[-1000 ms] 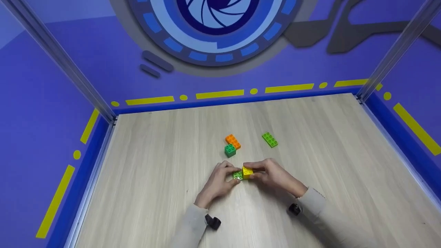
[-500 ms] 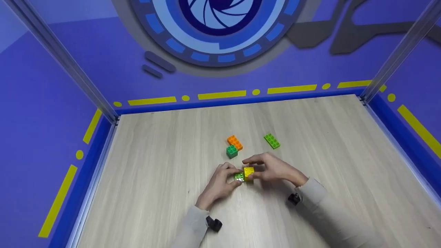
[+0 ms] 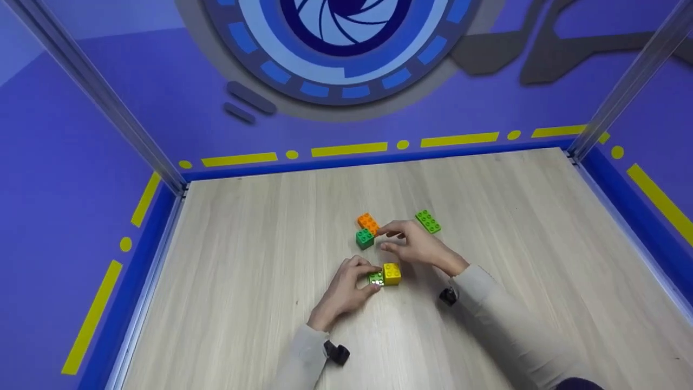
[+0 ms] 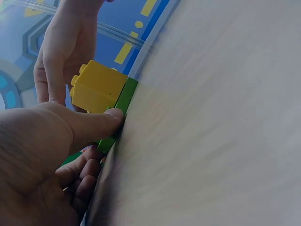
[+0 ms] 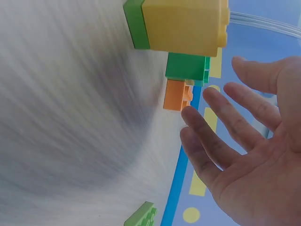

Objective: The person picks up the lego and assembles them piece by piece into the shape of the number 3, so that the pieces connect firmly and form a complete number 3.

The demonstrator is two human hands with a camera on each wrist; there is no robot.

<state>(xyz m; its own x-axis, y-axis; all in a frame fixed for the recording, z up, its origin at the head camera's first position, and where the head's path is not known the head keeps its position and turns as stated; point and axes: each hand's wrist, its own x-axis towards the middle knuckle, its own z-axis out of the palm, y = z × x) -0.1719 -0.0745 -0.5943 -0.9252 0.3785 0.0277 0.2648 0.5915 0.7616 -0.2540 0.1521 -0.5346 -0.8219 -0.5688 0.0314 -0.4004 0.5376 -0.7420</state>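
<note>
Between its thumb and fingers, my left hand pinches a flat light-green building brick that lies on the table. On the right end of that brick sits a yellow brick, its studs facing up. The left wrist view shows the thumb pressed to the side of the green brick, right beside the yellow brick. My right hand holds nothing; its fingers are spread and relaxed, close to a dark-green brick. Beside that one lies an orange brick, partly overlapped by it in the head view.
Another flat light-green brick lies farther back, to the right of the orange one. The wooden table ends at blue printed walls at the back and both sides, with metal posts in the corners.
My right hand has let go of the yellow brick and moved away toward the dark-green and orange bricks. The left hand keeps its pinch on the light-green brick.
</note>
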